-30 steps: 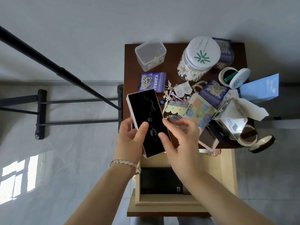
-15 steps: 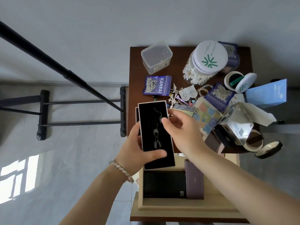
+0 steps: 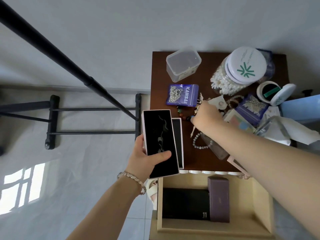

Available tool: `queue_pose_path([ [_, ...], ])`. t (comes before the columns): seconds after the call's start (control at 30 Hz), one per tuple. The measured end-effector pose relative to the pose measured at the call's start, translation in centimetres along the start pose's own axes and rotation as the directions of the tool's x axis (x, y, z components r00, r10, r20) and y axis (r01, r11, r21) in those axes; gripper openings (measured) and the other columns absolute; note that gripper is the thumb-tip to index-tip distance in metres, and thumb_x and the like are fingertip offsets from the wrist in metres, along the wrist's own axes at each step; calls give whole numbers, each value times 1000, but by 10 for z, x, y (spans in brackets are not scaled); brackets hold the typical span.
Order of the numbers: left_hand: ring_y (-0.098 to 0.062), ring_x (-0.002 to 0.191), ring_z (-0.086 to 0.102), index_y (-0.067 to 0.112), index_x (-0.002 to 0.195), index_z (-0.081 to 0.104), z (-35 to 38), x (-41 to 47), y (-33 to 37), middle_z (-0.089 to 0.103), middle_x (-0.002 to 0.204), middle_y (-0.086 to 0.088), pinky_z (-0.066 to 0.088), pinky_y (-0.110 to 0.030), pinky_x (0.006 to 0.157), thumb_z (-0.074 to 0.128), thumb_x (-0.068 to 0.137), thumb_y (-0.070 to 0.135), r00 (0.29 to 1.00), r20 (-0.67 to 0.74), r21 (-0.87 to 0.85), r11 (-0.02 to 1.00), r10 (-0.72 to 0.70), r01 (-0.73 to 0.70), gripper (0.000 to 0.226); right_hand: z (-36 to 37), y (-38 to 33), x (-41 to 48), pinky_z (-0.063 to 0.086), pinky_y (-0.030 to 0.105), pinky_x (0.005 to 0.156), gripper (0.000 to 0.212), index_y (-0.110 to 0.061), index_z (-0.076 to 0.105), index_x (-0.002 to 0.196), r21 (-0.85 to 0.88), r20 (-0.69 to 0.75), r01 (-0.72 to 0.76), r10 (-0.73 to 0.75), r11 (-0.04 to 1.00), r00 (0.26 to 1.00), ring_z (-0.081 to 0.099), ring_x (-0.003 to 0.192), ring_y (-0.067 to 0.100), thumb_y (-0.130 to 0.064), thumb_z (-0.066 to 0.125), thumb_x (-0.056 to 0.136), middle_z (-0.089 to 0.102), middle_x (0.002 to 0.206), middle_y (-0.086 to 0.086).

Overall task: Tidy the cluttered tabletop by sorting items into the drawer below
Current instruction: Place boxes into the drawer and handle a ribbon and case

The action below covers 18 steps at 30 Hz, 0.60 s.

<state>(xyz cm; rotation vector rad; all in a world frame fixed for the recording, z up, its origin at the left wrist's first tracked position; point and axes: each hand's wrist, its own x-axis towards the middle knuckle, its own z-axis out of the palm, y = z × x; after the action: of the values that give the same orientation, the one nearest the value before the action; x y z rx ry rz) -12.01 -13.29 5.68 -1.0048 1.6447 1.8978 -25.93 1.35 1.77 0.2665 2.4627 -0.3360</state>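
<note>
Off the pink box (image 3: 160, 142) goes the right grip (image 3: 206, 115), now reaching deep into the clutter on the dark wooden desk (image 3: 159, 80). Its fingers are hidden beside the coloured beads (image 3: 186, 117), so pinching or not, I can't tell. The left grip (image 3: 147, 158) clamps that slim, black-lined cardboard box at the desk's near-left corner, just above the open drawer (image 3: 259, 196). Best keep it level so the fine chain (image 3: 160, 139) stays put.

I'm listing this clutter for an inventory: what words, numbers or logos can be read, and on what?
"KANSAI": purple pouch, on the tabletop.
"11": black box in the drawer.
Green star logo, print too small to read: cotton swab jar lid.
Clear plastic box label: too blurred to read.
</note>
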Motion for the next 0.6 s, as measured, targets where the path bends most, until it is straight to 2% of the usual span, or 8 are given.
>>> queue_pose_path([
  [0.1,-9,81,64,28,111,46,-1,-2,3,63,97,4,54,-15,56,72,76,13,999,-31,42,999,11,-10,45,11,-7,6,45,39,84,46,-4,35,129,-41,-67,-66,63,997,996,53,114,35,-10,56,89,53,124,20],
  [0.2,-7,78,63,27,114,43,-2,-4,4,62,95,6,52,-12,52,72,77,17,999,-38,115,993,-1,5,48,16,-6,7,44,37,84,35,-6,44,124,51,-128,-124,130,991,983,53,113,33,-14,53,91,55,122,18],
  [0.3,-11,81,65,27,112,44,-1,-7,4,63,95,5,54,-16,57,73,75,19,997,-70,113,993,-23,31,47,21,2,6,44,35,85,27,-8,51,116,106,-150,-108,123,988,981,55,109,31,-11,56,89,59,116,15],
  [0.4,-20,87,67,25,111,47,2,-10,3,65,99,-1,56,-25,67,75,74,21,992,-120,89,994,-49,60,46,23,8,6,44,32,79,27,-7,55,111,241,-133,-112,147,964,980,58,104,31,-12,62,86,63,110,14],
  [0.53,-22,88,66,30,98,49,5,-11,2,65,98,-2,56,-31,72,75,74,19,986,-151,43,997,-64,71,37,23,8,7,45,33,78,37,-6,53,113,372,-75,-160,201,914,977,58,105,30,-18,69,82,63,111,12],
  [0.6,-24,90,66,26,104,49,8,-12,2,64,99,-3,56,-34,74,74,74,17,985,-158,25,997,-70,75,39,25,8,8,46,35,81,46,-6,46,120,382,-84,-186,235,905,968,58,107,30,-16,69,82,61,116,14],
])
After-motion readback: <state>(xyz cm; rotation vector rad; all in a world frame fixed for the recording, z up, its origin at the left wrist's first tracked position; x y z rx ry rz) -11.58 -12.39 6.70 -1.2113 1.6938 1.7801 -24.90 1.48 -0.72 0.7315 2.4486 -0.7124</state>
